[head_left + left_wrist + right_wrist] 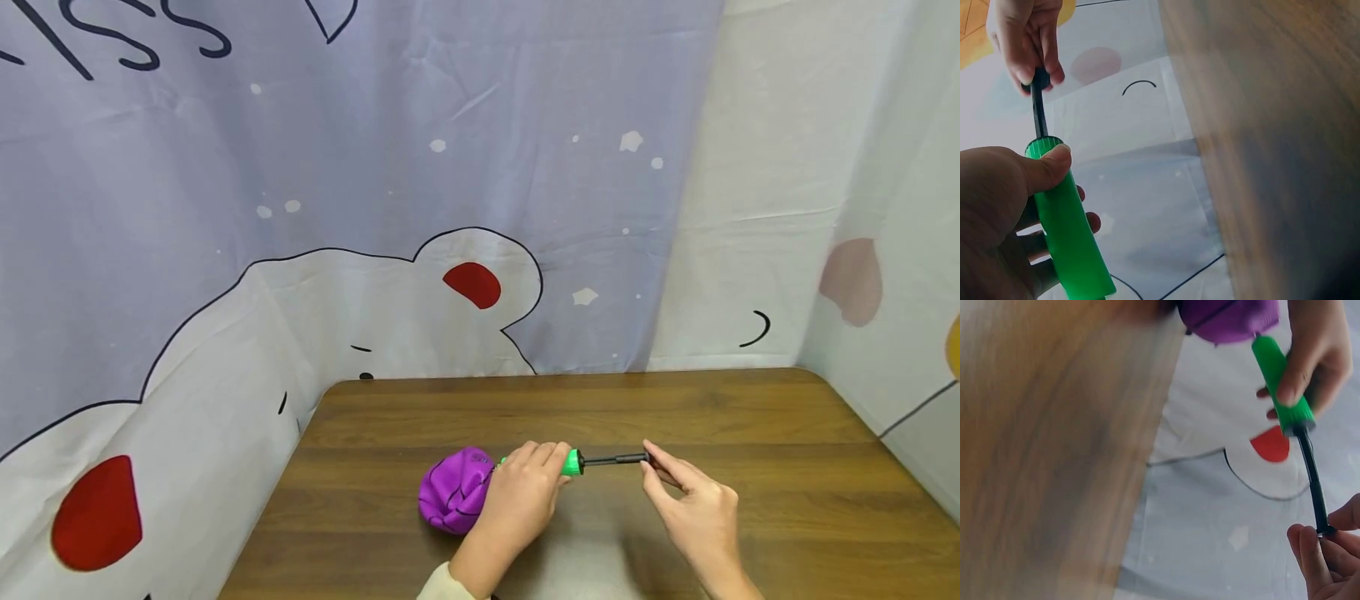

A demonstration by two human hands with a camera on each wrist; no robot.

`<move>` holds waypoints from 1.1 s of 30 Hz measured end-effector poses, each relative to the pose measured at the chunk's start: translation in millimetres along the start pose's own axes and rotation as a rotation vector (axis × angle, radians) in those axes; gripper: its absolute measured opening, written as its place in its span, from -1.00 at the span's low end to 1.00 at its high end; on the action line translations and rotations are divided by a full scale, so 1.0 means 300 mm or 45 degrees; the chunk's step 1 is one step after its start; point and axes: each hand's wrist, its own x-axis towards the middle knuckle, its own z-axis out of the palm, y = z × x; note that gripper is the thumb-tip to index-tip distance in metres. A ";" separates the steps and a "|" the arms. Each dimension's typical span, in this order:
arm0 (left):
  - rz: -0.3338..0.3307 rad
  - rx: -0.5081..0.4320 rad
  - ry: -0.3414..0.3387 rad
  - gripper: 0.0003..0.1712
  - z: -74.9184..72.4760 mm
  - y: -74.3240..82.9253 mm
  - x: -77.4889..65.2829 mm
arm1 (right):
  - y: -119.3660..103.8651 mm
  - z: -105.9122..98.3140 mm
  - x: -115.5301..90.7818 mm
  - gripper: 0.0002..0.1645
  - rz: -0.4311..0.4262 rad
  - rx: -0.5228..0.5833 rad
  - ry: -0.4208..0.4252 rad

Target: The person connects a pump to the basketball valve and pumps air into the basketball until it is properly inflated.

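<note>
My left hand (522, 492) grips the green barrel of a small hand pump (1072, 231), its thumb lying along the barrel near the ridged cap. From that cap the black plunger rod (615, 459) extends to the right. The end knob of the rod is pinched between the thumb and fingers of my right hand (697, 508). At the pump's other end hangs a crumpled purple ball (454, 492) with black lines, partly deflated. In the right wrist view, a thin nozzle joins the ball (1229, 319) to the green barrel (1279, 378).
Beneath both hands lies a brown wooden table (810, 450) with rounded back corners. A printed cloth (360, 308) in pale blue and white, with bear outlines and red patches, hangs behind the table and along its sides.
</note>
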 end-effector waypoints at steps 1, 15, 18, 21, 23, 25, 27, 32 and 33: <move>-0.008 0.002 -0.008 -0.52 -0.004 -0.003 0.001 | 0.004 -0.011 0.006 -0.63 0.022 -0.006 0.000; 0.003 0.015 0.033 -0.52 -0.011 -0.013 0.007 | -0.002 -0.040 0.022 -0.63 0.114 -0.046 0.005; 0.028 0.055 0.047 -0.52 -0.006 -0.001 0.008 | -0.017 0.001 0.003 -0.62 0.037 -0.040 0.039; 0.058 0.099 0.056 -0.54 0.001 0.015 0.010 | -0.036 0.052 -0.026 -0.62 -0.043 -0.059 0.050; 0.078 0.120 0.063 -0.56 0.005 0.025 0.009 | -0.048 0.083 -0.046 -0.60 -0.067 -0.049 0.026; 0.095 0.125 0.071 -0.57 0.009 0.033 0.006 | -0.058 0.105 -0.062 -0.59 -0.087 -0.046 0.000; 0.103 0.111 0.074 -0.56 0.011 0.037 0.001 | -0.060 0.116 -0.071 -0.58 -0.093 -0.019 -0.019; 0.074 0.038 0.057 -0.52 0.008 0.029 -0.003 | -0.043 0.091 -0.057 -0.58 -0.106 0.025 -0.026; 0.064 0.027 0.053 -0.52 0.005 0.027 -0.002 | -0.038 0.080 -0.051 -0.58 -0.096 0.021 -0.021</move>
